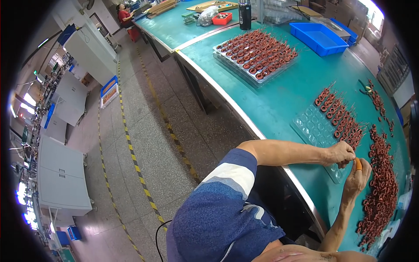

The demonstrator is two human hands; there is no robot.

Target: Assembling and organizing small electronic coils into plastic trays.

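Note:
Over the near corner of a clear plastic blister tray [305, 126], my left hand [341, 153] and my right hand [359, 175] meet at the fingertips. Both are closed in a pinch; what sits between the fingers is too small and hidden to make out. An orange finger cot [358, 164] covers one right fingertip. Rows of reddish-brown wire-wound rings [338, 111] with upright wire leads fill the tray's far-right pockets, while its left pockets are bare. Beside my right hand lies a long loose heap of the same kind of rings [380, 192].
Stacked blister trays full of rings [257, 54] stand farther along the green table [266, 105]. Behind are a blue bin [318, 38], a black bottle [245, 15] and a red box [222, 18]. Pliers [364, 87] lie at right. A person in red [125, 16] sits far off.

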